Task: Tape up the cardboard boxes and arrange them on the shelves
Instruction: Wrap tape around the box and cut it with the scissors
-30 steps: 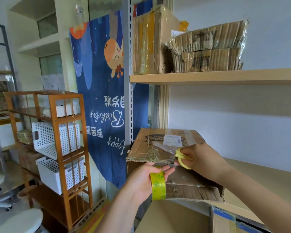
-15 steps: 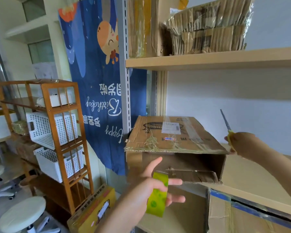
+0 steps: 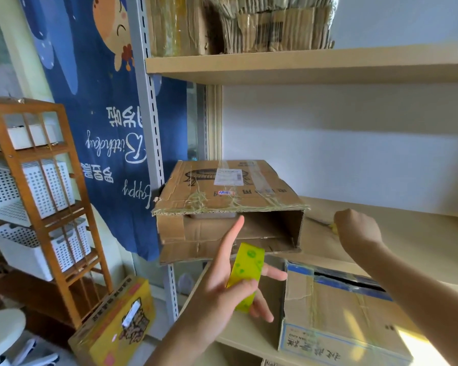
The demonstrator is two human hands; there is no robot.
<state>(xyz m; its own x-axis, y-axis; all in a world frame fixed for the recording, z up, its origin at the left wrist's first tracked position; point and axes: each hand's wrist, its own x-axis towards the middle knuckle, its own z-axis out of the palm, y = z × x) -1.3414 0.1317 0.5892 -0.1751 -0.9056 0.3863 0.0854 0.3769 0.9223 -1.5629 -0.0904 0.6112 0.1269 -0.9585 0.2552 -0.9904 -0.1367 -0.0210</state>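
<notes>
— Where's the cardboard box [image 3: 230,204]?

— Lying on the middle shelf [image 3: 397,233], just beyond the left hand [image 3: 222,291] and to the left of the right hand [image 3: 356,229]. Its open end faces us, the flaps untaped, old tape frayed along the top edge.

— And the hands?

— The left one carries a roll of yellow-green tape [image 3: 247,273] — the middle fingers curl through the roll, while the forefinger points up toward the box's open mouth. The right hand is a closed fist resting on the shelf just beside the box, a bit of yellow showing at its far edge; what it grips, I cannot tell.

— Anything else near?

— Below the right forearm, a blue-edged carton [image 3: 341,313] sits on the lower shelf [image 3: 243,336]. Above both hands, bundles of flattened cardboard [image 3: 262,25] fill the top shelf [image 3: 302,66].
</notes>
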